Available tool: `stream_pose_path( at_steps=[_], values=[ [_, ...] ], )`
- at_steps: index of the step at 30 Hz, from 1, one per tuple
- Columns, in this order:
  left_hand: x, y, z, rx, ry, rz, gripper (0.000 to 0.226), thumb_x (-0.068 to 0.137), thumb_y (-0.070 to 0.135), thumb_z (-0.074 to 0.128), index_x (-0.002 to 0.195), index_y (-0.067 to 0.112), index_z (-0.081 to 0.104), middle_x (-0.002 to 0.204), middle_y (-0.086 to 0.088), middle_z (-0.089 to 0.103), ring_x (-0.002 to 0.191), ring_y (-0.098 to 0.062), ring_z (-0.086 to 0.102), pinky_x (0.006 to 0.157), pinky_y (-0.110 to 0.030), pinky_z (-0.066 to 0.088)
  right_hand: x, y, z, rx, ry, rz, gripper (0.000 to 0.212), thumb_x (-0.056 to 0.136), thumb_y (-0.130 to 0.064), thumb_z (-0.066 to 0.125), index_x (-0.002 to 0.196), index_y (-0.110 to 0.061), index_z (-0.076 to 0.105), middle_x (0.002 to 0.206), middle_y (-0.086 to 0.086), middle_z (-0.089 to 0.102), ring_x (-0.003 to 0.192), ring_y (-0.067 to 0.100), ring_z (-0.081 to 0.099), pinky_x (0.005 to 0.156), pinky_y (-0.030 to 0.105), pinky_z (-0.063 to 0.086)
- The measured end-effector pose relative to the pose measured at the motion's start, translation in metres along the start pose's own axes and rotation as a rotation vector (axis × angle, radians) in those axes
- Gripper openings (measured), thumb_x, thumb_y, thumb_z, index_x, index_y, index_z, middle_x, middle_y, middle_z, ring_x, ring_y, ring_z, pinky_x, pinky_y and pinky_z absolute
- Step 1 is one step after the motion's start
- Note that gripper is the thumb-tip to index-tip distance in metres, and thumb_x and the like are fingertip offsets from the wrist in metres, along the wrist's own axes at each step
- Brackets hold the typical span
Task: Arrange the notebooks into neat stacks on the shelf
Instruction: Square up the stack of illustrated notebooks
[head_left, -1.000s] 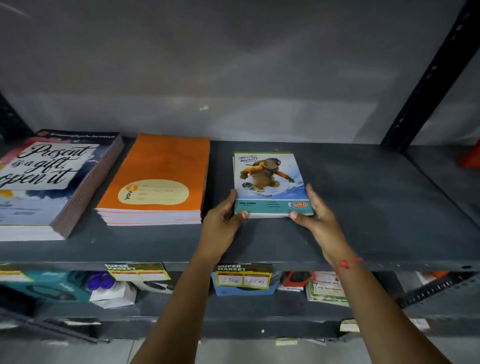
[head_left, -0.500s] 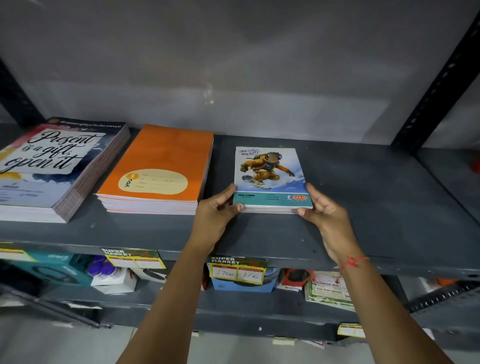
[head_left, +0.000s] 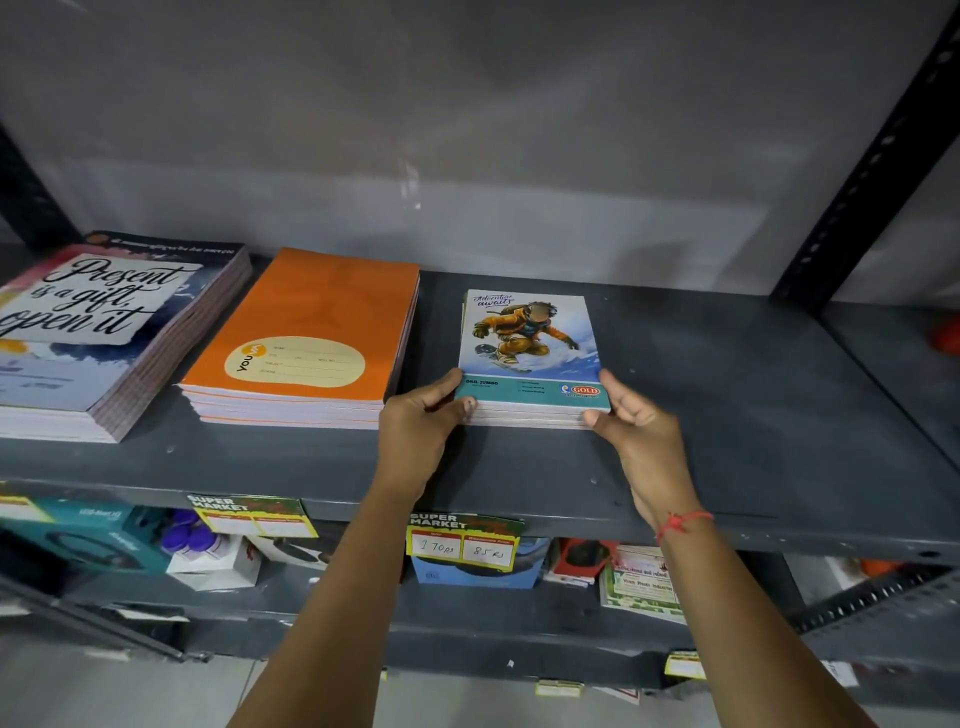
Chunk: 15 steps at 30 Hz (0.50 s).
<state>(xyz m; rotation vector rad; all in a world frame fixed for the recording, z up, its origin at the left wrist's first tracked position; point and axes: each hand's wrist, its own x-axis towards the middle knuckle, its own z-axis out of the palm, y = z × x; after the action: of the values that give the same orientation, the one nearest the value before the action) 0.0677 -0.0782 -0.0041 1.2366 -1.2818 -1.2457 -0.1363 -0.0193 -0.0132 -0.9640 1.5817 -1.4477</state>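
Grey metal forms the shelf (head_left: 727, 415) on which three piles of notebooks lie flat. Taking the orange stack (head_left: 306, 338) as the landmark: it sits near the middle-left of the shelf, its covers bearing a pale oval name label. Just to its left lies a taller stack (head_left: 104, 332) whose top cover reads "Present is a gift, open it". Just to its right, with a narrow strip of bare shelf between, lies a smaller stack (head_left: 530, 358) topped by a snowboarder cover marked "Adventure awaits".

Both hands grasp this smaller stack at its near corners. The left hand (head_left: 415, 441) presses its thumb on the top cover's near-left corner, fingers along the left edge beside the orange stack. The right hand (head_left: 644, 441), a red thread (head_left: 680, 522) round its wrist, holds the near-right corner with thumb against the front edge and fingers up the right side.

Below the orange stack, yellow price tags (head_left: 462, 540) hang from the shelf's front lip, with boxed goods on the lower shelf (head_left: 519, 623).
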Motion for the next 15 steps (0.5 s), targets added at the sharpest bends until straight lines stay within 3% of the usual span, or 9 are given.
stream_pose_path(
  at_steps=[2,6,15],
  values=[
    [0.0003,-0.0009,0.0008,-0.002,0.027,0.001,0.041,0.079,0.009,0.068,0.119,0.012,0.060,0.119,-0.005,0.065,0.103,-0.015,0.059,0.094,-0.026,0.050,0.0001,-0.0008,0.0017,-0.007,0.007,-0.002,0.057,0.084,0.001,0.062,0.137,-0.014,0.045,0.117,-0.010,0.063,0.098,0.001,0.062,0.076,0.001,0.049],
    [0.0016,-0.0040,0.0013,0.017,0.042,0.029,0.040,0.080,0.009,0.068,0.118,0.012,0.061,0.118,-0.006,0.066,0.091,-0.006,0.059,0.078,-0.007,0.051,-0.0002,-0.0012,0.0025,-0.001,0.021,0.003,0.055,0.085,0.001,0.062,0.135,-0.014,0.047,0.123,-0.005,0.063,0.096,-0.001,0.062,0.078,0.002,0.048],
    [0.0035,-0.0075,0.0019,0.072,0.071,0.061,0.040,0.079,0.012,0.069,0.118,0.013,0.061,0.114,-0.002,0.066,0.087,-0.002,0.058,0.065,0.001,0.048,-0.0022,-0.0056,0.0042,-0.003,0.048,0.002,0.052,0.085,0.001,0.062,0.133,-0.013,0.050,0.130,0.003,0.062,0.109,0.010,0.061,0.091,0.013,0.047]
  ],
)
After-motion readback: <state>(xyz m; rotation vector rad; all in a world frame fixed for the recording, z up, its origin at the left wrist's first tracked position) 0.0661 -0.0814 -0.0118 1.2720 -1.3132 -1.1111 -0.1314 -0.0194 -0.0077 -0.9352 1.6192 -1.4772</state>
